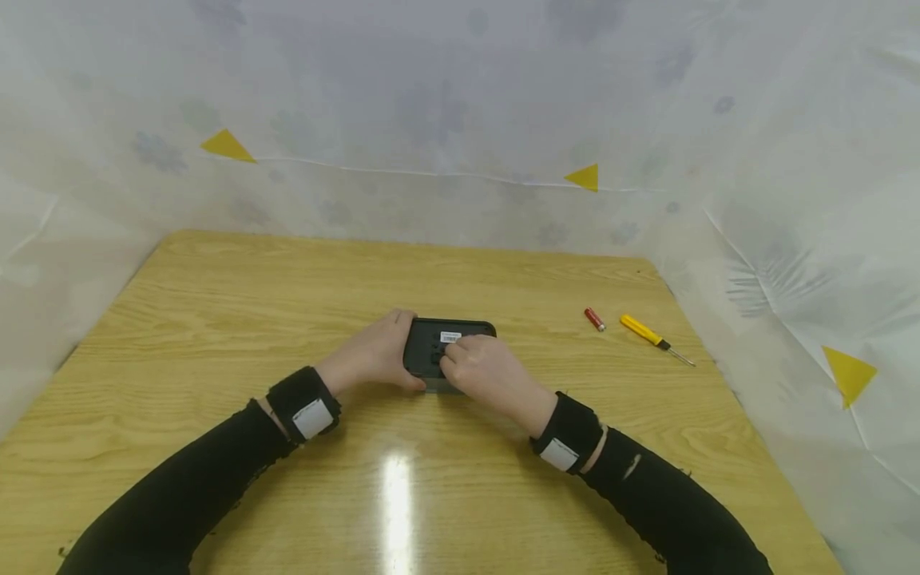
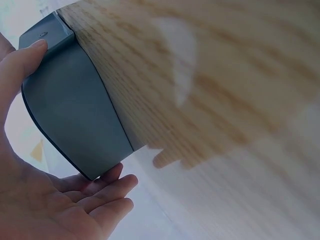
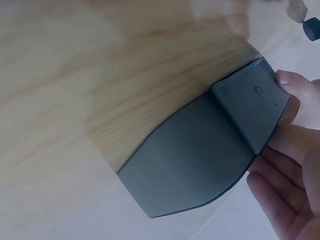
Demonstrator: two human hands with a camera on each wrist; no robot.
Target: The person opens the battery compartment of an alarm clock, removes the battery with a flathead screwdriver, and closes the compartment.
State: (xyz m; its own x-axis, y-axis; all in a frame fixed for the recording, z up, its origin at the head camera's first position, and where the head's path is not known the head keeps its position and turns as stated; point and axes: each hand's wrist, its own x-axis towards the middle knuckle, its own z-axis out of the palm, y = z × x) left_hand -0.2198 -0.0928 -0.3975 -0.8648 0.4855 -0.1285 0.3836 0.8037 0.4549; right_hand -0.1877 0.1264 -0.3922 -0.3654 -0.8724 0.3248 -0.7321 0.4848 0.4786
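Observation:
A dark grey plastic device (image 1: 424, 342), its kind not shown, rests near the table's middle with its recessed panel facing up. On the panel is a white barcode label (image 1: 450, 337). My left hand (image 1: 375, 351) grips the device's left end, thumb at the near edge and fingers round the far side. The left wrist view shows that thumb on a ledge with a small round screw hole. Over the panel's right half bends my right hand (image 1: 489, 371), fingers curled down beside the label at a small dark recess. What those fingertips hold is hidden, so I cannot tell.
To the right lies a yellow-handled screwdriver (image 1: 656, 339), its shaft pointing right. Beside it is a small red cylinder (image 1: 594, 319) with a silvery end, like a battery. Pale patterned sheeting (image 1: 402, 96) with yellow triangles surrounds the wooden table (image 1: 323, 271) at the back and sides.

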